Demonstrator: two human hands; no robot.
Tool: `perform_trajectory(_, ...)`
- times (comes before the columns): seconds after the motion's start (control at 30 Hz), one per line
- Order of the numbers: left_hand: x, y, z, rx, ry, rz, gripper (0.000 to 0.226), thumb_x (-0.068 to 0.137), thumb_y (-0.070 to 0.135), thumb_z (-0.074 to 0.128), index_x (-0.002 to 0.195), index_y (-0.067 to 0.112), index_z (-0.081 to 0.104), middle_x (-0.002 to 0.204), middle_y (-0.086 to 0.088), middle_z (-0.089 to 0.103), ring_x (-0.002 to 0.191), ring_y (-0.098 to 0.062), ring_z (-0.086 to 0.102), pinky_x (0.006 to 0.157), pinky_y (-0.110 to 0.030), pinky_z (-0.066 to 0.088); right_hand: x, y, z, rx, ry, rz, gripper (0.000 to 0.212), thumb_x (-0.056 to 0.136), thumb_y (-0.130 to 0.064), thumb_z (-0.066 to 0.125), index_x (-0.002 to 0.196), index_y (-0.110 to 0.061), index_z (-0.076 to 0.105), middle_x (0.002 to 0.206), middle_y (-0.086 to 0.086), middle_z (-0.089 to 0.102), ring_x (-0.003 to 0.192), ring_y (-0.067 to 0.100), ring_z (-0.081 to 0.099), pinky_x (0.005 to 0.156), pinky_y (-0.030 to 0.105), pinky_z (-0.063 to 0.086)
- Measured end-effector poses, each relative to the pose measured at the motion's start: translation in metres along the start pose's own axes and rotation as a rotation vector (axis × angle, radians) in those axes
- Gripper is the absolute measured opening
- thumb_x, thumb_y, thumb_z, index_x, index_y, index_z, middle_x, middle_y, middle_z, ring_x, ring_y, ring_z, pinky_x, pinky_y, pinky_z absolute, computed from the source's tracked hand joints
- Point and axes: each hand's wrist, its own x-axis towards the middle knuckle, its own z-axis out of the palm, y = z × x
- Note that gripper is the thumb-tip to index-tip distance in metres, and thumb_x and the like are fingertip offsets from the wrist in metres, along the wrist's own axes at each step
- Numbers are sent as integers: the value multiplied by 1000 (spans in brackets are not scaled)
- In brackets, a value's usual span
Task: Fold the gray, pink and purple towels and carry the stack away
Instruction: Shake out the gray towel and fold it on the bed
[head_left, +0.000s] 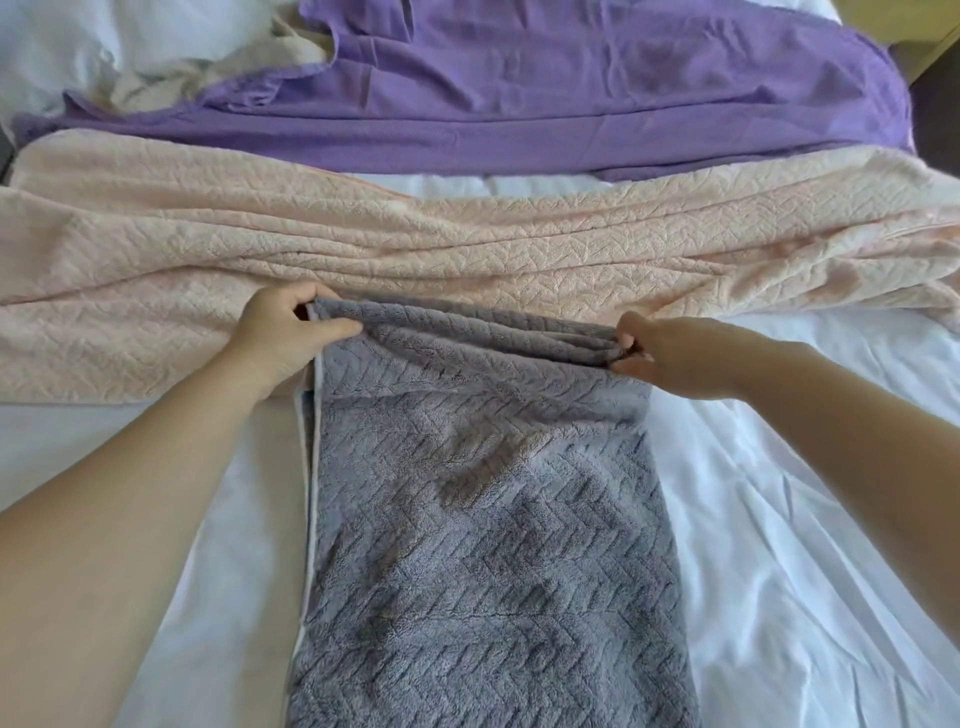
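Pinching far corners of gray towel (483, 519) with left hand (283, 332) and right hand (660, 358), folding seemingly just begun on near bed sheet (779, 519). Yet to fold: pink towel (467, 244) beyond, purple towel (571, 93) farthest; then stacking, carrying.

I had both bare arms stretched forward, the left forearm (130, 519) coming in from the lower left and the right forearm (857, 441) from the right edge. My left hand (283, 332) gripped the far left corner of the gray towel (483, 519), fingers curled over and thumb pressed on the near side. My right hand (670, 358) pinched the far right corner, back of the hand up, roughly level with the other.
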Motion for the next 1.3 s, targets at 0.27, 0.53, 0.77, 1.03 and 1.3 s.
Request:
perform_trajectory(0.27,10,-1,-2,314,37,161,26,82,36,71,90,13,63,65,-6,51,64,-23,45,53,-23,31,4,11,-24,-344,97,-91,33,90,-43,55,118,-26,55,118,-1,61,116,22,48,102,42,36)
perform_trajectory(0.53,17,-11,-7,273,6,155,30,85,36,68,99,11,61,72,-5,56,73,-26,51,61,-35,37,-6,21,-52,361,137,-35,27,79,-17,72,69,-26,48,73,0,59,69,17,52,66,28,38)
perform_trajectory(0.77,13,-6,-8,330,-143,149,19,76,23,78,78,22,59,93,-4,67,85,-25,60,74,-32,43,-6,12,-50,-268,-116,-105,35,82,-39,68,115,-38,56,86,-22,47,90,9,45,91,32,37)
perform_trajectory(1.03,-2,-2,4,517,-383,232,31,69,12,83,60,22,54,127,-9,62,117,-27,54,99,-34,39,2,-11,-10,-191,-108,175,36,99,-31,39,78,-10,60,75,2,62,60,11,54,59,26,46)
perform_trajectory(1.3,-16,-5,11,485,-316,271,34,70,10,82,56,23,54,132,-8,58,123,-26,51,103,-34,35,3,-15,46,-122,242,350,10,89,-17,60,99,-15,59,89,4,41,74,24,48,62,34,45)
